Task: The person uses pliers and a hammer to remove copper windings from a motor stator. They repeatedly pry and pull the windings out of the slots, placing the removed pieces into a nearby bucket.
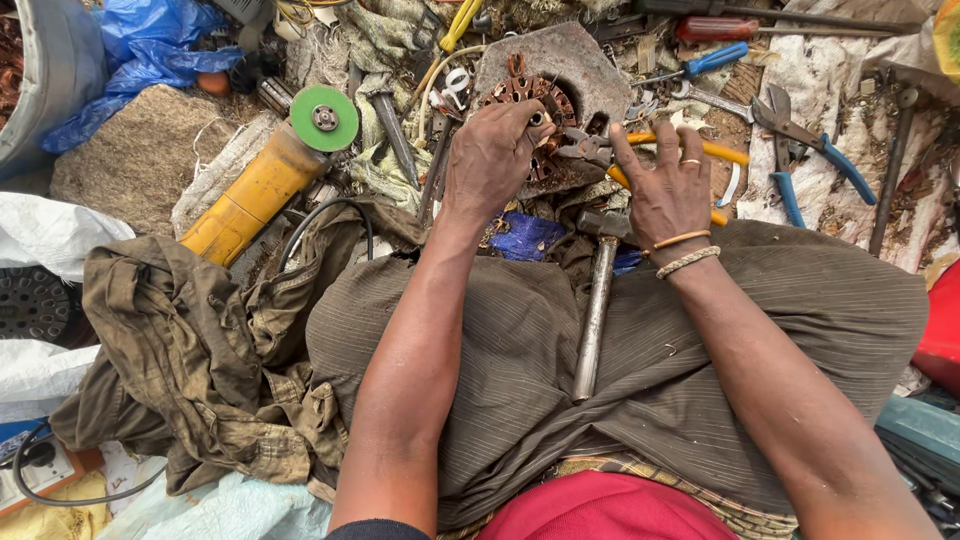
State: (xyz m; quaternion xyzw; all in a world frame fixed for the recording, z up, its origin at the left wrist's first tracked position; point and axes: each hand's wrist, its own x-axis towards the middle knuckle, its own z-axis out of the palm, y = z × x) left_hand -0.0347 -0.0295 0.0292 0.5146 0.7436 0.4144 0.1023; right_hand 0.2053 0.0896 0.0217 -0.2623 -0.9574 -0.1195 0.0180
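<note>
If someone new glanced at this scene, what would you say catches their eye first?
Probably the two hands at the centre: the left hand grips a copper-wound motor stator, while the right hand rests on yellow-handled pliers beside it. Next, the yellow angle grinder with its green disc, lying upper left. A hammer rests across the lap.

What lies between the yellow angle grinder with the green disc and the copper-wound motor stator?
In the head view, a dark metal chisel lies between the grinder and the stator.
</note>
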